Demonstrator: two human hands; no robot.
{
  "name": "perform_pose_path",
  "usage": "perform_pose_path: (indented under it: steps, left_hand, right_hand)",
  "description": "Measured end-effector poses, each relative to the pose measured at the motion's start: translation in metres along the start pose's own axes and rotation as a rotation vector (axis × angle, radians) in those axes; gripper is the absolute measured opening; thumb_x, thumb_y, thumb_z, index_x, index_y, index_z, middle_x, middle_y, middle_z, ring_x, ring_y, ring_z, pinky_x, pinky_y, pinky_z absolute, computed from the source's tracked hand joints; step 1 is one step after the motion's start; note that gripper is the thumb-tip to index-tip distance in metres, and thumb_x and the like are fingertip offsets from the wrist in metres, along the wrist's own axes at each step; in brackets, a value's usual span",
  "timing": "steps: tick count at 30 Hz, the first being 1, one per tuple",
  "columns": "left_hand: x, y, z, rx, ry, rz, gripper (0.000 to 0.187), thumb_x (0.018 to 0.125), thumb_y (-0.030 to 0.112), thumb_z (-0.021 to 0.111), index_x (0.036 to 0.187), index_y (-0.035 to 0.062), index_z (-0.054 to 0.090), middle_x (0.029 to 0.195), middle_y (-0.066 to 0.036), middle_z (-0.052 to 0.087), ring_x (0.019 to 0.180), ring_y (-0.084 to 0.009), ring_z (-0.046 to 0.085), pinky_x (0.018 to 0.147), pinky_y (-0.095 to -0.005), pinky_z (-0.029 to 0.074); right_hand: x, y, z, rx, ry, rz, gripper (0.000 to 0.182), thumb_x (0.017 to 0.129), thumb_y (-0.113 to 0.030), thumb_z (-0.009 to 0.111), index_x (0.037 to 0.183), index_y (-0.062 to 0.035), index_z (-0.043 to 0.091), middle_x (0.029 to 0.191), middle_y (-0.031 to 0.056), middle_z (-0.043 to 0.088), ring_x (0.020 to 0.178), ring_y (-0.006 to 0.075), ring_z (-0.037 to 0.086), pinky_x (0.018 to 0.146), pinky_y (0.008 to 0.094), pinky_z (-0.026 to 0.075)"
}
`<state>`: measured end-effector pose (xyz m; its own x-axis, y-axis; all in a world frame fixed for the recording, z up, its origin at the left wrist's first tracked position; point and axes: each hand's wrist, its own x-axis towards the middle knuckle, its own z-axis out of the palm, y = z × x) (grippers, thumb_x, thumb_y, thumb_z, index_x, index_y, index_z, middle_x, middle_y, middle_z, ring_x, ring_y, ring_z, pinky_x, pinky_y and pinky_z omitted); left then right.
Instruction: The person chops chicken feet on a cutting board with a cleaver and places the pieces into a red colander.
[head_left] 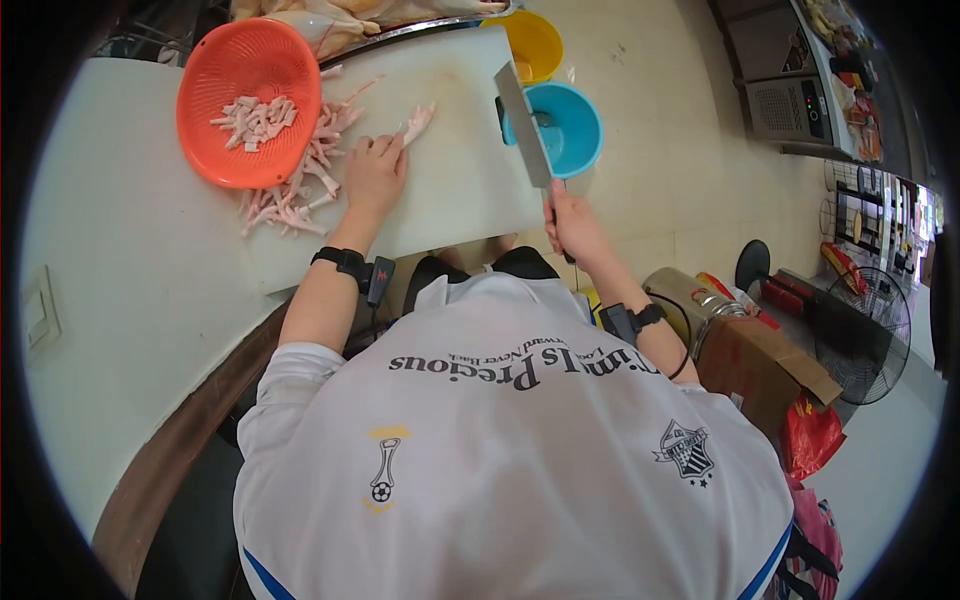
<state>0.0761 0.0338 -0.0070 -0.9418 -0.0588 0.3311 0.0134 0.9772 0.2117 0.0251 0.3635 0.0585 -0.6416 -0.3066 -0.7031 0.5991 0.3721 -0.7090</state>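
**Cleaver raised over a chicken foot, cut pieces piling up**

White T-shirt (510, 450) fills the near part of the view, worn by the person doing the work. Beyond it spreads the pale tabletop (120, 250), and on it lies a white cutting board (460, 150). At the far left, an orange colander (250, 100) rests on the board's edge with a small heap of cut pieces (256, 120) inside. A blue bowl (570, 125) and a yellow bowl (535, 42) stand just off the board's far right side. A loose pile of trimmed bits (300, 185) lies beside the colander, near the left hand.

The right hand (570, 225) is closed around the handle of a cleaver (525, 125), whose blade is lifted above the board's right edge. The left hand (375, 170) lies flat on the board, fingertips pinning a single chicken foot (418, 122) at the board's far middle.

Judging by the colander and pile, a fair share is already cut. This foot is still whole, and more pale poultry (350, 15) waits in a tray at the far edge.
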Motion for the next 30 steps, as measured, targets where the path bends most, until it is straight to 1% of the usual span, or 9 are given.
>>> perform_pose_path:
  steps: [6,9,11,12,14,20,24,26,30]
  left_hand:
    - [0.013,-0.009,0.01,0.073,-0.005,-0.034,0.026,0.089,0.018,0.068,0.112,0.0074,0.07,0.101,-0.008,0.067,0.098,-0.0274,0.06,0.079,-0.0431,0.048]
    - [0.017,0.0,0.012,-0.312,0.101,-0.129,0.019,0.09,0.017,0.066,0.105,0.0061,0.069,0.097,-0.011,0.067,0.093,-0.0304,0.062,0.076,-0.0444,0.05]
    - [0.016,0.012,-0.003,-0.389,-0.11,-0.476,0.013,0.09,0.014,0.066,0.099,0.0052,0.068,0.095,-0.013,0.066,0.09,-0.0329,0.062,0.075,-0.0453,0.051]
    - [0.011,0.009,-0.002,-0.384,-0.11,-0.485,0.013,0.09,0.014,0.066,0.099,0.0052,0.068,0.095,-0.013,0.066,0.09,-0.0329,0.062,0.075,-0.0453,0.051]
    - [0.008,0.001,0.004,-0.105,-0.05,-0.227,0.012,0.092,0.012,0.064,0.1,0.0042,0.068,0.096,-0.012,0.066,0.094,-0.0332,0.062,0.08,-0.0432,0.05]
    - [-0.006,-0.007,-0.012,-0.357,-0.002,-0.088,0.013,0.089,0.013,0.068,0.099,0.0045,0.068,0.093,-0.011,0.064,0.095,-0.032,0.062,0.083,-0.0418,0.05]
    - [-0.016,-0.012,-0.005,-0.351,-0.036,-0.093,0.011,0.087,0.011,0.068,0.097,0.0061,0.068,0.098,-0.011,0.064,0.09,-0.033,0.063,0.079,-0.0439,0.052]
    - [-0.014,0.0,0.007,-0.451,-0.027,-0.284,0.012,0.087,0.011,0.068,0.098,0.006,0.069,0.098,-0.012,0.064,0.085,-0.034,0.064,0.075,-0.0443,0.053]
    - [0.002,0.025,0.029,-0.463,0.126,-0.269,0.011,0.087,0.008,0.07,0.097,0.003,0.069,0.092,-0.013,0.066,0.074,-0.0315,0.066,0.067,-0.0393,0.054]
  right_hand:
    - [0.004,-0.007,0.025,-0.042,-0.098,-0.003,0.061,0.107,-0.06,0.035,0.075,-0.0086,0.046,0.054,-0.0009,0.041,0.039,0.0104,0.038,0.038,0.028,0.033]
    - [0.004,-0.014,0.029,-0.025,-0.103,-0.027,0.061,0.107,-0.059,0.035,0.074,-0.0087,0.046,0.054,-0.001,0.041,0.039,0.0101,0.037,0.038,0.0278,0.033]
    - [0.002,-0.017,0.033,-0.006,-0.109,-0.027,0.061,0.107,-0.059,0.035,0.074,-0.0088,0.046,0.054,-0.001,0.041,0.039,0.0099,0.037,0.038,0.0277,0.033]
    - [0.003,-0.018,0.033,-0.02,-0.11,-0.026,0.061,0.107,-0.059,0.036,0.074,-0.0089,0.046,0.055,-0.0012,0.041,0.039,0.0098,0.037,0.038,0.0276,0.033]
    - [0.004,-0.019,0.036,-0.035,-0.111,-0.028,0.061,0.107,-0.059,0.036,0.074,-0.009,0.046,0.055,-0.0014,0.042,0.039,0.0096,0.038,0.038,0.0274,0.033]
    - [0.004,-0.016,0.044,-0.052,-0.132,-0.042,0.061,0.107,-0.058,0.036,0.073,-0.0091,0.046,0.056,-0.0012,0.043,0.039,0.0094,0.038,0.038,0.0272,0.033]
    - [0.003,-0.014,0.051,-0.093,-0.135,-0.041,0.06,0.108,-0.057,0.034,0.074,-0.0089,0.047,0.056,-0.001,0.043,0.039,0.0093,0.039,0.038,0.0266,0.033]
    - [0.004,-0.013,0.054,-0.113,-0.138,-0.049,0.06,0.108,-0.056,0.034,0.074,-0.0088,0.047,0.056,-0.0011,0.043,0.039,0.0092,0.039,0.037,0.0265,0.033]
    - [0.01,-0.016,0.061,-0.016,-0.104,-0.261,0.06,0.108,-0.052,0.04,0.069,-0.0072,0.052,0.057,-0.0003,0.048,0.048,0.0093,0.044,0.046,0.0268,0.036]
